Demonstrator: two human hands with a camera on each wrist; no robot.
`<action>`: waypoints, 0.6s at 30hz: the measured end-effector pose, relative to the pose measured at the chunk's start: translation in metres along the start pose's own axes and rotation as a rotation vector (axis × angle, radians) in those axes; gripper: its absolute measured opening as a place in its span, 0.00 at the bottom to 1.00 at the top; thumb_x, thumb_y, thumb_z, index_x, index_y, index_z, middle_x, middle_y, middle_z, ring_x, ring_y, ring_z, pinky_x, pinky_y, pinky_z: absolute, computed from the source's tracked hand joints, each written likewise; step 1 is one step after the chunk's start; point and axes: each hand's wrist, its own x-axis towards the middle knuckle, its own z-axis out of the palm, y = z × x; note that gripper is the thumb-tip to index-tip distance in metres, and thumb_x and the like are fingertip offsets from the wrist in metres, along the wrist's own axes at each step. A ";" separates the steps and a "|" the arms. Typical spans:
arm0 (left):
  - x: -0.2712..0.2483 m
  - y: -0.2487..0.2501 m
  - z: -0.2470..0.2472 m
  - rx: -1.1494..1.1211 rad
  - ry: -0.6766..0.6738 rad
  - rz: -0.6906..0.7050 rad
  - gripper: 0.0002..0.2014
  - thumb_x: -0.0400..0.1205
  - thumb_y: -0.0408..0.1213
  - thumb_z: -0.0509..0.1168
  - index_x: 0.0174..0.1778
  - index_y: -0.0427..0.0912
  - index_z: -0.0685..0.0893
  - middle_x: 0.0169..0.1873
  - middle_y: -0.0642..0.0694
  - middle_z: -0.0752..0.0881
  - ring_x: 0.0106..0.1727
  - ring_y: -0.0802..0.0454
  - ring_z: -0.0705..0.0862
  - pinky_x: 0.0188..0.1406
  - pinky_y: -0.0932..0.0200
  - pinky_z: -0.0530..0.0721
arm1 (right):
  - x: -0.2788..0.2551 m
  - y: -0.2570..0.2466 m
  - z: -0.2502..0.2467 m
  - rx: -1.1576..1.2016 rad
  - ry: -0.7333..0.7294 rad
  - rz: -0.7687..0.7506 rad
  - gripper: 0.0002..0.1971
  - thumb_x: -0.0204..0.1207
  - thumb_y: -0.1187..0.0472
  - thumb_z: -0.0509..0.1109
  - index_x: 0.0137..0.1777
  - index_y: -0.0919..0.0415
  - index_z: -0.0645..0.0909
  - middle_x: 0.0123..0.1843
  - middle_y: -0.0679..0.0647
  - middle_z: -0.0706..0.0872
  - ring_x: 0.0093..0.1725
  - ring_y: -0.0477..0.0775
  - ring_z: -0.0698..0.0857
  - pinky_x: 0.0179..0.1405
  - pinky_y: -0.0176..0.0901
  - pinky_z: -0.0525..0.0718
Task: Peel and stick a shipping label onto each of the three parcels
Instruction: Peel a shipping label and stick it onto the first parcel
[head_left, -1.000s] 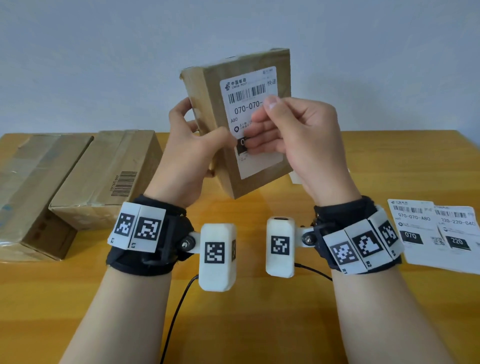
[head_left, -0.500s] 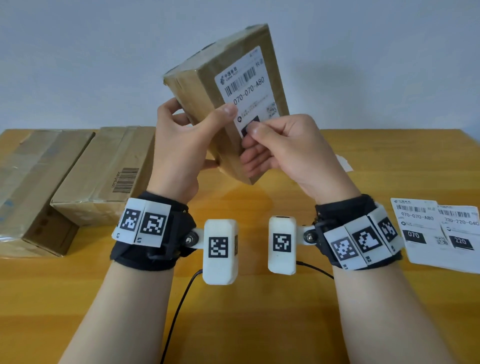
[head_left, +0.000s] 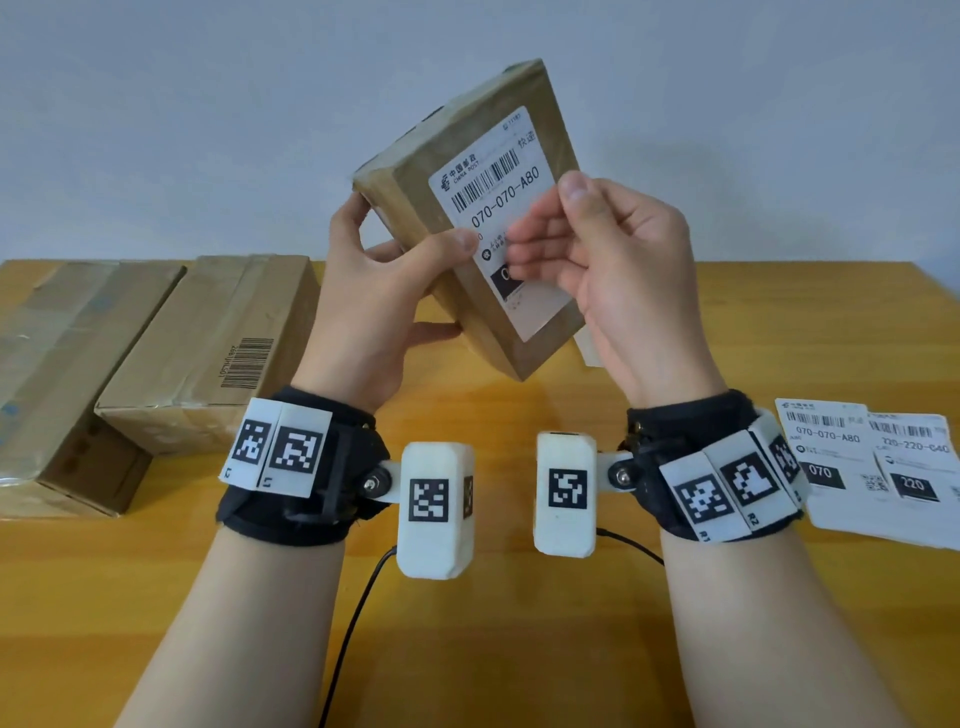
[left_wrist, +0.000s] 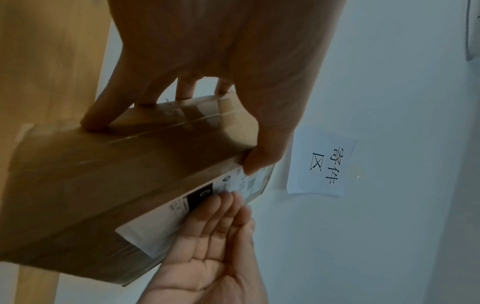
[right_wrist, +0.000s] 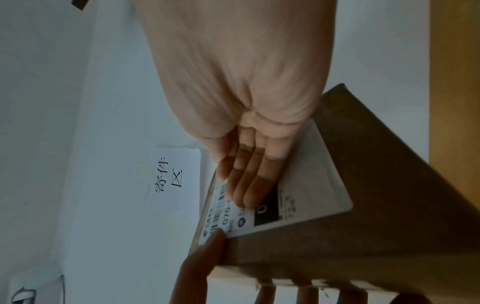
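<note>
Left hand (head_left: 363, 301) grasps the parcel (head_left: 415, 208), held tilted in the air above the surface (head_left: 519, 649). Right hand (head_left: 623, 280) released, straight fingers (right_wrist: 249, 185) pressing the stuck label (head_left: 498, 208). Two parcels (head_left: 208, 353) at 9 o'clock, spare labels (head_left: 852, 467) at 3 o'clock.

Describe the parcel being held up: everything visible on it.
The small brown cardboard parcel is a taped rectangular box held tilted in the air above the wooden table. A white shipping label with a barcode and "070-070-A80" lies on its facing side. The left hand holds it in a grip, thumb on the label's edge and fingers behind. The right hand lays straight fingers flat on the label.
</note>
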 end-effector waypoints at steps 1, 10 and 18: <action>-0.001 0.000 0.000 -0.011 -0.011 -0.003 0.44 0.70 0.40 0.80 0.83 0.50 0.69 0.54 0.49 0.96 0.58 0.43 0.95 0.51 0.27 0.94 | 0.000 -0.001 0.001 0.020 0.001 0.018 0.15 0.92 0.63 0.63 0.49 0.69 0.86 0.40 0.63 0.93 0.40 0.59 0.93 0.45 0.50 0.93; -0.006 -0.001 0.006 0.000 -0.039 -0.003 0.45 0.67 0.53 0.81 0.80 0.41 0.76 0.57 0.48 0.95 0.56 0.45 0.95 0.50 0.29 0.94 | -0.003 -0.003 0.002 -0.084 -0.046 0.112 0.14 0.92 0.62 0.65 0.49 0.68 0.89 0.36 0.60 0.93 0.36 0.61 0.94 0.38 0.50 0.94; -0.007 0.003 0.006 0.038 0.022 0.074 0.50 0.62 0.56 0.84 0.80 0.45 0.73 0.65 0.41 0.91 0.61 0.42 0.94 0.51 0.27 0.93 | -0.005 -0.004 0.000 -0.226 -0.232 0.127 0.14 0.90 0.64 0.66 0.46 0.68 0.89 0.31 0.58 0.91 0.31 0.61 0.92 0.37 0.55 0.94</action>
